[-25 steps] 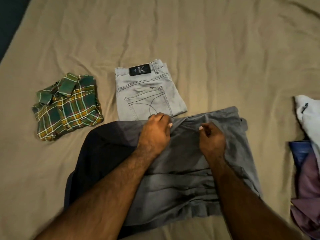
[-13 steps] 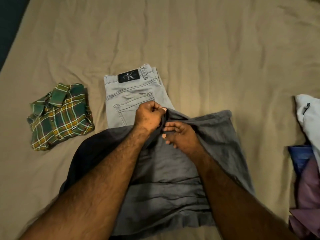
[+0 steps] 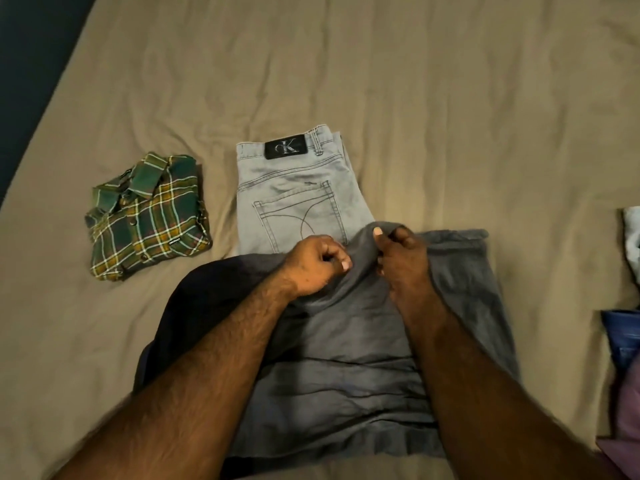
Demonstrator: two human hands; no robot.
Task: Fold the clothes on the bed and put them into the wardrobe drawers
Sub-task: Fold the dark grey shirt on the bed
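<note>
A dark grey garment (image 3: pixel 346 368) lies spread on the bed in front of me, its far edge bunched up in the middle. My left hand (image 3: pixel 315 265) grips that bunched cloth in a fist. My right hand (image 3: pixel 403 258) pinches the same raised fold just to the right, thumb on top. Folded light grey jeans (image 3: pixel 294 195) with a black label lie just beyond, partly overlapped by the grey garment. A folded green plaid shirt (image 3: pixel 145 216) sits to the left.
The tan bedsheet (image 3: pixel 450 116) stretches wide beyond the clothes. At the right edge lies a pile of unfolded clothes: white (image 3: pixel 632 237), blue (image 3: pixel 621 337) and purple (image 3: pixel 627 417). The bed's dark left edge (image 3: pixel 31 81) runs diagonally.
My hands came together at the middle of the garment's far edge and lifted the cloth into a raised fold. The right hand now pinches it higher up, over the jeans' lower edge.
</note>
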